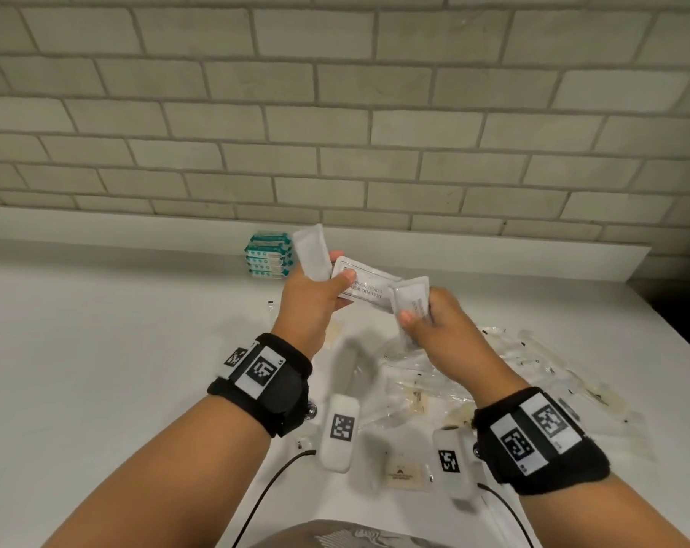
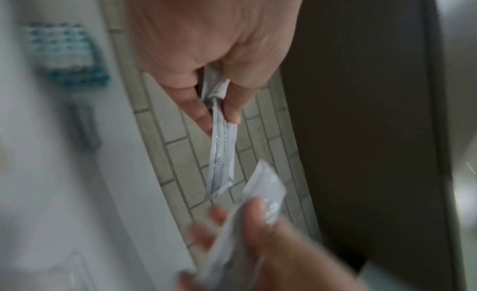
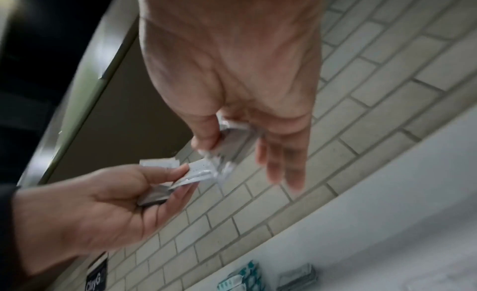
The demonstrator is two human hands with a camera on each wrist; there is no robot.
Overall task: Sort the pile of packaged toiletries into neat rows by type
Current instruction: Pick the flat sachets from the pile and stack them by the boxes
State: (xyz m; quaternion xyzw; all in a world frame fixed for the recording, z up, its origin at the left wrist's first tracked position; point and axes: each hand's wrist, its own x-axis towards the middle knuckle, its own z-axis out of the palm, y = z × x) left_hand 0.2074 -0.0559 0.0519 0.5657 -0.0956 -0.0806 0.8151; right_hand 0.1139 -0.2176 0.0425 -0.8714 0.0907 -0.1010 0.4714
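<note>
Up above the counter (image 1: 98, 350), white sachets (image 1: 369, 284) in both hands.

Both hands raised, left hand (image 1: 315, 294), right hand (image 1: 434, 322), fingers seemingly pinching

The print on the white sachets (image 1: 369, 288) is too small to read. The clear-wrapped pile (image 1: 434, 381) on the tabletop (image 1: 118, 350) blurs behind the right forearm.

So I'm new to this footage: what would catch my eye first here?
Both hands raised mid-frame over the white counter: the left hand grips white sachets, and the right hand pinches another sachet. Behind them, a teal stack of packets sits by the brick wall. Clear wrapped items lie scattered to the right.
</note>
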